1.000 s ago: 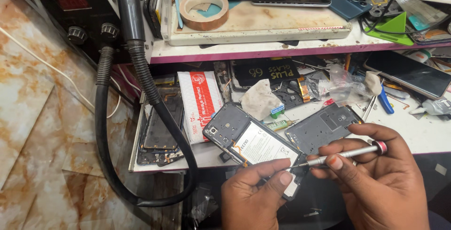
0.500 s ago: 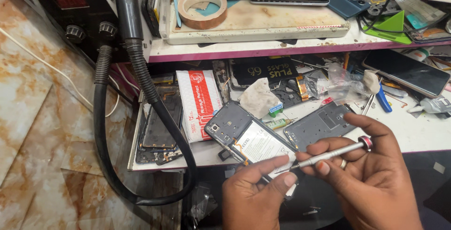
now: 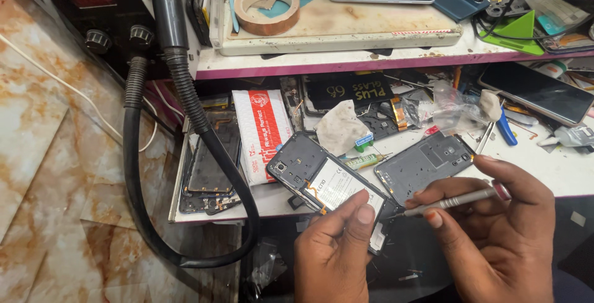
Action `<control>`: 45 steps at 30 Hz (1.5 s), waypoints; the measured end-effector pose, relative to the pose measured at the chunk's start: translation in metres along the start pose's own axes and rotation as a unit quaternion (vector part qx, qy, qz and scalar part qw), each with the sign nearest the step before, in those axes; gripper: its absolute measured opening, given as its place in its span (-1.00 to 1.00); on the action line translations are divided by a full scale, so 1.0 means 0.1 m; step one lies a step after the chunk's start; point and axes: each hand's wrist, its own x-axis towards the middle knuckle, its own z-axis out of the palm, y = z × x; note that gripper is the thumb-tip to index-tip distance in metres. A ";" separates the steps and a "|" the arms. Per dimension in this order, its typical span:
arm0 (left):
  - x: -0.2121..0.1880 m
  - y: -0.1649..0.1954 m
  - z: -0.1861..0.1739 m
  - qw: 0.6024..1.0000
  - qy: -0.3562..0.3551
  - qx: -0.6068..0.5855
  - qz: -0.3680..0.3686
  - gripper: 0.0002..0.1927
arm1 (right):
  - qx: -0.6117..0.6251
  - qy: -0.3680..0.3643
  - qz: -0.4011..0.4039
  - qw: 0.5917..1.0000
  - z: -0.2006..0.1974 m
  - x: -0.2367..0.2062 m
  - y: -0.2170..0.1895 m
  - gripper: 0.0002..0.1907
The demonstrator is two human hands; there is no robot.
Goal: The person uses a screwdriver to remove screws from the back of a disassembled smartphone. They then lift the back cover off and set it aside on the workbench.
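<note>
My left hand (image 3: 331, 253) grips an opened dark phone (image 3: 309, 170) by its lower end, thumb on its white battery (image 3: 337, 185). The phone tilts up to the left with its back off. My right hand (image 3: 495, 232) holds a thin silver screwdriver (image 3: 455, 201) with a pink end cap. Its tip rests at the phone's lower right edge, beside my left thumb. A detached dark back cover (image 3: 424, 167) lies on the white bench just behind my right hand.
A black corrugated hose (image 3: 204, 136) loops down the bench's left side from a dark station with knobs (image 3: 114, 34). A red-and-white packet (image 3: 263, 133), another dismantled phone (image 3: 210, 160), a cloth (image 3: 340, 129) and loose parts litter the bench. A tape roll (image 3: 266, 9) sits on the shelf above.
Both hands with the phone and screwdriver have shifted slightly, and the screwdriver's tip has moved right along the phone's lower end. The grip on each is unchanged.
</note>
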 end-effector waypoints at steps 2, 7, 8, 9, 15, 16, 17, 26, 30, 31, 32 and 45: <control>0.00 -0.02 0.00 1.000 0.004 0.016 -0.006 -0.47 | 0.000 -0.006 0.006 1.000 -0.01 -0.01 0.01 -0.30; 0.00 -0.10 -0.03 0.999 -0.015 -0.022 0.031 -0.52 | 0.051 -0.076 0.018 0.996 -0.09 -0.04 0.11 -0.28; 0.00 -0.12 -0.03 1.000 -0.007 -0.001 0.027 -0.52 | 0.051 -0.080 -0.002 0.995 -0.11 -0.04 0.14 -0.31; 0.00 -0.13 -0.04 1.000 0.000 0.020 0.024 -0.52 | 0.052 -0.085 -0.023 0.995 -0.11 -0.04 0.18 -0.33; 0.01 -0.16 0.03 1.000 0.026 -0.016 0.009 -0.55 | 0.025 -0.084 0.010 0.996 -0.24 0.03 0.29 -0.52; 0.02 -0.15 0.05 1.000 0.024 -0.003 0.013 -0.53 | 0.061 -0.088 0.058 0.993 -0.25 0.04 0.30 -0.56; 0.02 -0.14 0.05 1.000 0.022 0.009 0.014 -0.50 | 0.040 -0.089 0.038 0.995 -0.25 0.03 0.29 -0.60; 0.00 -0.11 0.07 0.998 0.022 0.051 0.000 -0.46 | 0.035 -0.089 0.057 0.994 -0.27 0.06 0.30 -0.72; -0.01 -0.13 0.04 0.992 0.023 0.115 -0.044 -0.45 | 0.078 -0.109 0.080 0.988 -0.27 0.09 0.31 -0.74; 0.00 -0.13 0.05 0.994 0.024 0.103 -0.029 -0.44 | 0.096 -0.122 0.057 0.986 -0.27 0.10 0.31 -0.73; 0.01 -0.13 0.05 0.996 0.025 0.089 -0.013 -0.44 | 0.056 -0.096 0.088 0.990 -0.26 0.11 0.31 -0.71; 0.07 -0.27 0.02 0.998 -0.026 0.050 0.039 -0.37 | 0.050 -0.076 0.151 0.984 -0.21 0.14 0.31 -0.61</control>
